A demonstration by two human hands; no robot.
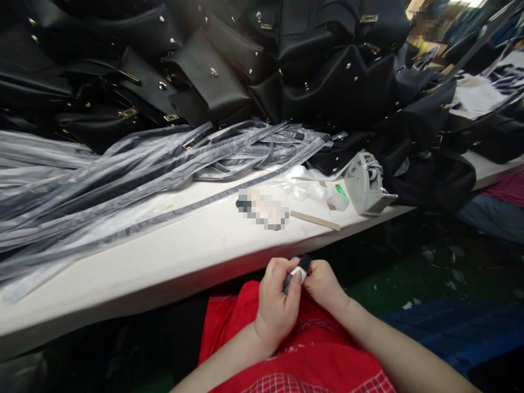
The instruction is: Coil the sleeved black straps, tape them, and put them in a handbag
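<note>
Over my red apron (pixel 327 352), both hands are together just below the table's front edge. My left hand (pixel 279 300) is closed around a small dark object with a white band and a black end (pixel 302 267), its thumb lying against the band. Close against it on the right, my right hand (pixel 325 281) is curled with its fingers at the black end; most of those fingers are hidden, and whether they grip it is hard to make out.
Black bags (pixel 213 71) are piled behind the white table (pixel 184 240). Plastic-wrapped straps (pixel 164 169) lie at left. A blurred flat item (pixel 266 210), a thin strip (pixel 315 220), plastic wrap (pixel 307 191) and a pale container (pixel 363 185) sit ahead. A person (pixel 426 24) is far back right.
</note>
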